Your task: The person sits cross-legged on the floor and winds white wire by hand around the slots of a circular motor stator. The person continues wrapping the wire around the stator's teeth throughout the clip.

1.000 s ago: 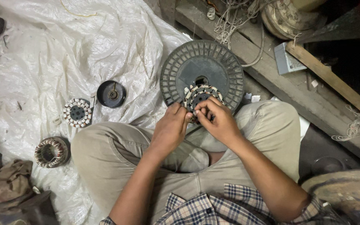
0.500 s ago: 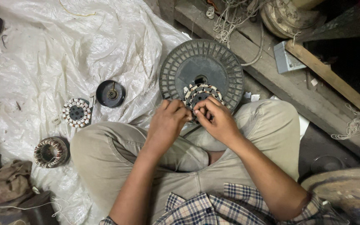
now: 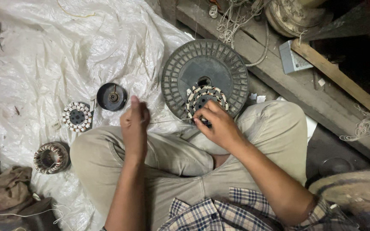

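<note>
Stator (image 3: 205, 97): our right hand (image 3: 220, 124) grips it against the spool (image 3: 219, 64).
Wire (image 3: 168, 121): our left hand (image 3: 134, 126) pinches it taut, fingers clenched.

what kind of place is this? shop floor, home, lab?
Probably a small motor-rewinding repair workshop, worked on the floor. Cues: wound stator cores with copper coils lying on a crumpled white plastic sheet, a large dark round ribbed spool, and tangled wire and string on the wooden ledge.

stator (image 3: 205, 99) on round spool (image 3: 180, 72); small disc (image 3: 111, 96) left; sheet (image 3: 43, 55) beneath
</note>
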